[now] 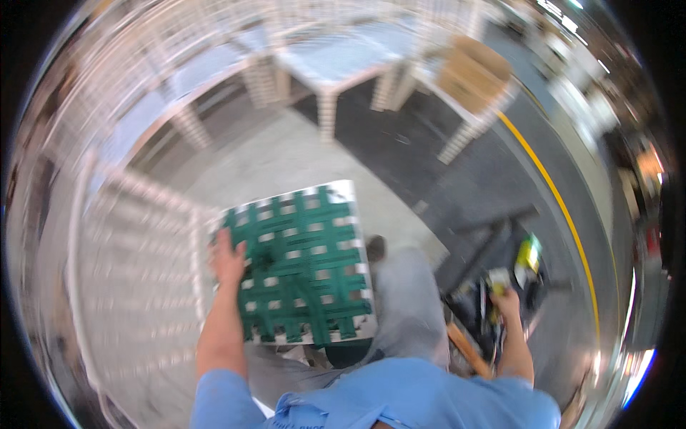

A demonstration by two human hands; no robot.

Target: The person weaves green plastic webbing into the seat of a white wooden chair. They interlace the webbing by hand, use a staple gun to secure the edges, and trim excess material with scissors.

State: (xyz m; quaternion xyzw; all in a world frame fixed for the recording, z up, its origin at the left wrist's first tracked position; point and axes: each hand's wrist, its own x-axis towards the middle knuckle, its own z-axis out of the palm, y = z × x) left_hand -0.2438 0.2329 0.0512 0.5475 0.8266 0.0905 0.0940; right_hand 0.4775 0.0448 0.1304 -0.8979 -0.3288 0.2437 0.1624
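In front of me is a chair seat (pixel 304 250) woven from dark green straps on a white frame, with a slatted white chair back (pixel 143 279) joined at its left. My left hand (pixel 229 261) lies on the seat's left edge, fingers stretched out and thumb apart over the straps. To my right, low down, my right hand (pixel 507 306) reaches into a black tool holder (pixel 471 300). Its fingers are closed beside something small and yellow, too blurred to name. A yellow-green bottle or can (pixel 529 254) stands just beyond that hand.
A row of white slatted chairs (pixel 327 93) with pale blue seats curves across the far side. On the rightmost one sits an open cardboard box (pixel 475 75). A yellow line (pixel 550 182) runs along the dark floor at right. A wooden piece (pixel 468 349) leans beside my right leg.
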